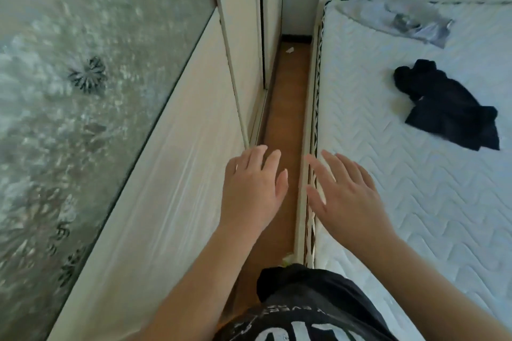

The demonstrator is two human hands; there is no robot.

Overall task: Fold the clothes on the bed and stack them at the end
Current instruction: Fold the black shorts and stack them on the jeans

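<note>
A crumpled black garment (446,109) lies on the white quilted bed (388,163) at the right. Farther back near the head of the bed lies a rumpled pale grey-blue garment (401,18). My left hand (253,188) hovers with straight fingers over the narrow floor gap beside the bed, holding nothing. My right hand (349,194) is spread flat over the bed's left edge, also empty. Both hands are well short of the black garment.
A cream wardrobe (177,188) with a patterned glass sliding door (69,91) runs along the left. Between it and the bed is a narrow strip of brown floor (288,97) with a small white scrap (290,50) at the far end. My dark printed shirt (304,313) fills the bottom.
</note>
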